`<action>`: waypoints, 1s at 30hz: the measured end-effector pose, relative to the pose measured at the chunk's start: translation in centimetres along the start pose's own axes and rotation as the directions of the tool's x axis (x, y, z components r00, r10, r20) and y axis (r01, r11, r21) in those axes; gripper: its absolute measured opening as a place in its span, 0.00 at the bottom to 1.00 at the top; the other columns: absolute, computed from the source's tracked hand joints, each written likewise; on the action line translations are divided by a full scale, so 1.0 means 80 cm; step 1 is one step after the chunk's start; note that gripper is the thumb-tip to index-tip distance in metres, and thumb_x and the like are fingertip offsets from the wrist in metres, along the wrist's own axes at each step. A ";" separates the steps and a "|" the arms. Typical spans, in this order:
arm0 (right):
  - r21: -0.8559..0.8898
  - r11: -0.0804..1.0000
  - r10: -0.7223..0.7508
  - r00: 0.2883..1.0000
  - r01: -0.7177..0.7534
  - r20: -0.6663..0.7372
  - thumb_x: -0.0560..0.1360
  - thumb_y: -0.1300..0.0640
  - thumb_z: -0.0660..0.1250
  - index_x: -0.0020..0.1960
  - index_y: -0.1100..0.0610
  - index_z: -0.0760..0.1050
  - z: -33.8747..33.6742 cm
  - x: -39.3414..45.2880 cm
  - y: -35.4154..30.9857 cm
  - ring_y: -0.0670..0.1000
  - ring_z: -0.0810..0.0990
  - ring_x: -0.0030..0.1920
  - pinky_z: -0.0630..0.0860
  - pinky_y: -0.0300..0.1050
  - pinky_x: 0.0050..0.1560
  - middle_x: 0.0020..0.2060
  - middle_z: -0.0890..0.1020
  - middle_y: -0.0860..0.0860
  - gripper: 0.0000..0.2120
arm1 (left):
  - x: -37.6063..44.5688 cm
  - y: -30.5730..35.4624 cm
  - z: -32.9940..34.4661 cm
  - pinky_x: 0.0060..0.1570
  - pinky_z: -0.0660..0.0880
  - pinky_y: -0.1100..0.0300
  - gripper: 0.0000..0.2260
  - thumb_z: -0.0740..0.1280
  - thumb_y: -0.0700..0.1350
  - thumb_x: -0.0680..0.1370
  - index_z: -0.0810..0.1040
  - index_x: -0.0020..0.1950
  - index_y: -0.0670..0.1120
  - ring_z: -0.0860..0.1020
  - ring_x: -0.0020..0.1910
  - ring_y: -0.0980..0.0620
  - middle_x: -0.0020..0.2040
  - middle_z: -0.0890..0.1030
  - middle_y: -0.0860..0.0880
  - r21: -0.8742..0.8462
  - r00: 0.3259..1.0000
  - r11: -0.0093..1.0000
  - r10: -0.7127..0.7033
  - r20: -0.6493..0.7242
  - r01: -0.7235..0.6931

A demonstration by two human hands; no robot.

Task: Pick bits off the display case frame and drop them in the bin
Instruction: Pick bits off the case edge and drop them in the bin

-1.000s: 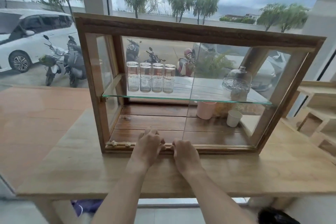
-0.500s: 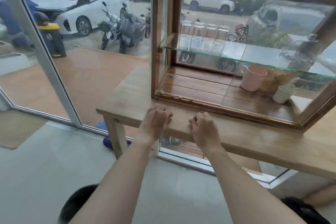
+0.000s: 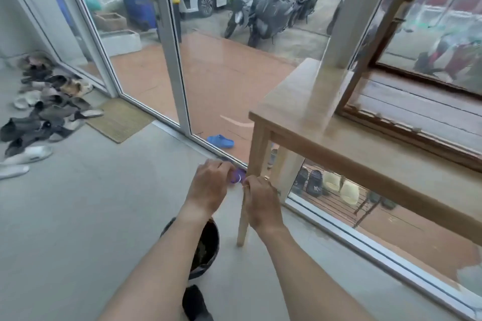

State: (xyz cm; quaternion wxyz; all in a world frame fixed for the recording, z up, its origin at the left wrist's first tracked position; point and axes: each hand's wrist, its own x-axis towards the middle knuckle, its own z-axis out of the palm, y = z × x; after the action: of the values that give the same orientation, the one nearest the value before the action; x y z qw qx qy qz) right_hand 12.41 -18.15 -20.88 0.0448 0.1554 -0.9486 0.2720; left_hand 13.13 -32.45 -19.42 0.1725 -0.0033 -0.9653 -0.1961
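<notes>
The wooden display case frame (image 3: 407,133) stands on the light wood table (image 3: 300,117) at the right, with a few small bits (image 3: 414,129) still on its bottom rail. A black round bin (image 3: 208,247) holding brownish scraps sits on the floor, partly under my left forearm. Both hands hang off the table's corner, above and just beyond the bin. My left hand (image 3: 211,182) has its fingers pinched together, and what they hold is hidden. My right hand (image 3: 260,200) is pinched too, with a small pale bit (image 3: 266,178) at its fingertips.
The table leg (image 3: 257,154) stands right behind my right hand. A purple shoe (image 3: 238,177) lies by the glass door's sill. Several shoes (image 3: 47,107) and a doormat (image 3: 120,120) lie at the left. My dark shoe (image 3: 195,305) is next to the bin.
My hands left the case's bottom rail and came back off the table edge, down toward the floor. My view swung left and down, so the bin now shows.
</notes>
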 end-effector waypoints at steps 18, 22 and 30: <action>-0.075 0.995 0.087 0.937 -0.065 0.337 0.74 0.67 0.58 0.56 0.58 0.73 0.197 0.038 -0.089 0.59 0.76 0.54 0.72 0.51 0.56 0.53 0.80 0.56 0.12 | -0.097 -0.235 0.055 0.47 0.72 0.51 0.07 0.64 0.41 0.78 0.81 0.50 0.47 0.78 0.48 0.43 0.46 0.84 0.46 0.083 0.849 0.868 -0.495 0.185 0.489; -0.065 0.996 0.078 0.954 -0.061 0.290 0.75 0.68 0.57 0.57 0.58 0.73 0.167 0.038 -0.075 0.59 0.76 0.55 0.73 0.53 0.57 0.54 0.79 0.57 0.13 | -0.089 -0.222 0.046 0.47 0.74 0.50 0.06 0.65 0.40 0.78 0.81 0.49 0.46 0.78 0.47 0.43 0.46 0.84 0.46 0.093 0.870 0.883 -0.470 0.147 0.461; 0.034 0.999 -0.022 0.996 0.019 0.088 0.73 0.68 0.57 0.54 0.59 0.75 0.015 0.038 -0.057 0.60 0.76 0.51 0.69 0.48 0.50 0.51 0.79 0.57 0.13 | -0.031 -0.111 -0.001 0.43 0.74 0.51 0.06 0.67 0.36 0.75 0.81 0.48 0.46 0.78 0.44 0.44 0.43 0.84 0.47 0.099 0.957 0.953 -0.288 0.016 0.285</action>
State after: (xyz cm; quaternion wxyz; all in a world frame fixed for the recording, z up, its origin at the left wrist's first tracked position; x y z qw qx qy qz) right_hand 11.02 -23.30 -19.09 0.0029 0.1775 -0.9434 0.2802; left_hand 14.81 -40.48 -23.54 0.1275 0.1420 -0.9663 -0.1725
